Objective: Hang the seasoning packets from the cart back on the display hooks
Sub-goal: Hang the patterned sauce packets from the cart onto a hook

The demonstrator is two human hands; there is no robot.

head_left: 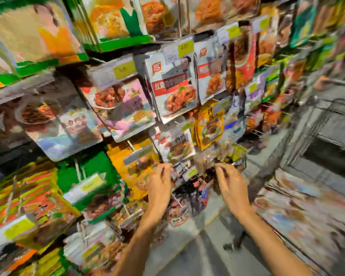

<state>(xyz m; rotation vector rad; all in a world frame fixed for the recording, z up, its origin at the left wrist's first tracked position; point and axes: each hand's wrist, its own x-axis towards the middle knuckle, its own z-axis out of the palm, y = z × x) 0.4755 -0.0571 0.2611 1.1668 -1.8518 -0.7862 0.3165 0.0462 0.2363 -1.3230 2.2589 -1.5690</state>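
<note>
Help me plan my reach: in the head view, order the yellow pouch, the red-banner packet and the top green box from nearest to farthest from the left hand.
1. Yellow pouch, up and right of the left hand.
2. Red-banner packet, straight above.
3. Green box, top row, farthest.

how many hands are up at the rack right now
2. The left hand is low in the middle at the display hooks; the right hand is just right of it, at the same row. Blur hides what either holds.
</note>
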